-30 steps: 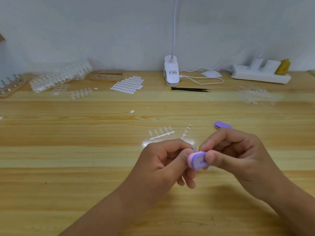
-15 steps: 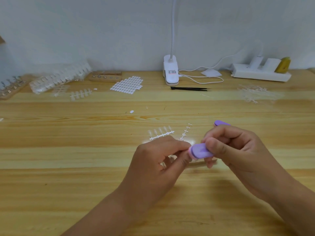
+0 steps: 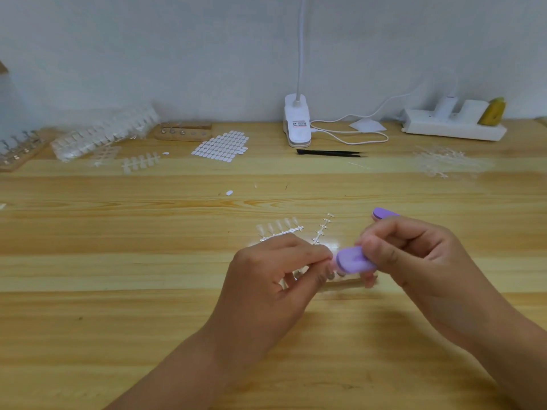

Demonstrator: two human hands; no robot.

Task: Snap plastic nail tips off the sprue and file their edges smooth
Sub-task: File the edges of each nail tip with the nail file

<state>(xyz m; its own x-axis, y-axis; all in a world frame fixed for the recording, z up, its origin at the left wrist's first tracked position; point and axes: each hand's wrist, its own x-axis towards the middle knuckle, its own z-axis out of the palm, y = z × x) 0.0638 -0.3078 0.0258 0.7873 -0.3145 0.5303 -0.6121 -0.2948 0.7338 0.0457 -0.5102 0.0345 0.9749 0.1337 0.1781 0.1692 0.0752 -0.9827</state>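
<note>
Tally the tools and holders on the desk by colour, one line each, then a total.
Purple: 1, the nail file held in the right hand
Black: 1, the tweezers
White: 2, the clip lamp and the power strip
Wooden: 2, the holder block and the stand at far left
Total: 6

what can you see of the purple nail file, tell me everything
The purple nail file is a flat block with rounded ends; the near end shows a pale pinkish layer under the purple face, and it looks like foam. The right hand grips it across the middle, so only the two ends show, the far one poking out above the knuckles. It is held above the wooden table, its near end against the left hand's fingertips. Slightly motion-blurred.
</note>
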